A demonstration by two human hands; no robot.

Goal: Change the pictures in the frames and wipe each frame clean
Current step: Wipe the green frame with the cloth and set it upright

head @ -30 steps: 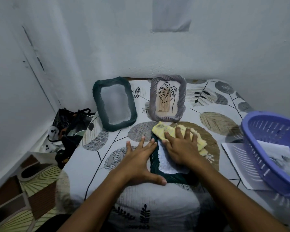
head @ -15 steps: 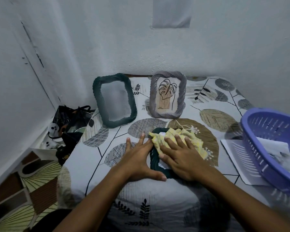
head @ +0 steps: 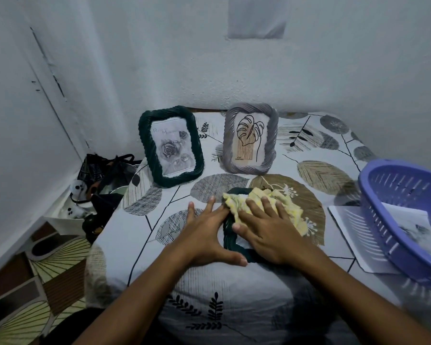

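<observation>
Frame [head: 230, 241] flat on bed [head: 334, 155], near edge at 6 o'clock, mostly hidden. Left hand [head: 204, 235] spread flat, bracing frame's edge. Right hand [head: 266, 232] flat, pressing yellow cloth [head: 284, 205] on glass. Risk: hard press on soft mattress could flex or crack glass; weak brace lets frame skid.

A single head-worn wide-angle view looks forward and down from above the person's own forearms; the left hand [head: 204, 235] and right hand [head: 266, 232] sit near the centre, close under the lens; the patterned bedsheet [head: 139, 227] fills the lower and middle field; the wall [head: 309, 70] rises across the top, its corner at the left; a strip of floor [head: 35, 282] shows at lower left; straight lines bow toward the edges; no second view shares this scene.
</observation>
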